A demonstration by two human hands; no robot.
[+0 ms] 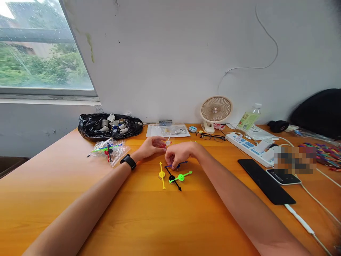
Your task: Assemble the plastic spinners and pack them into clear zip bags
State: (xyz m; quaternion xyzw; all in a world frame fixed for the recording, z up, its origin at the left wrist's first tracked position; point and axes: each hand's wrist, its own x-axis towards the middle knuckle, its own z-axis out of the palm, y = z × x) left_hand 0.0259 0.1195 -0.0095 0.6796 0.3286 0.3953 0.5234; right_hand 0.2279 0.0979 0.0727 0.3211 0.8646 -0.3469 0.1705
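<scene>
Fingers of the left hand (149, 147) curve forward, thumb apart, around or beside a small clear-and-red piece (168, 142); I cannot tell whether they pinch it. Nearer the wearer than those fingertips, a yellow arrow (161, 175) lies on the table (149, 220). Rightward, a black arrow (172, 179) runs from near the right hand (179, 153), whose fingers bend down close together over a blue arrow (182, 164), grip unclear. Just nearer the wearer than these fingers, a green arrow (181, 177) overlaps the black one.
</scene>
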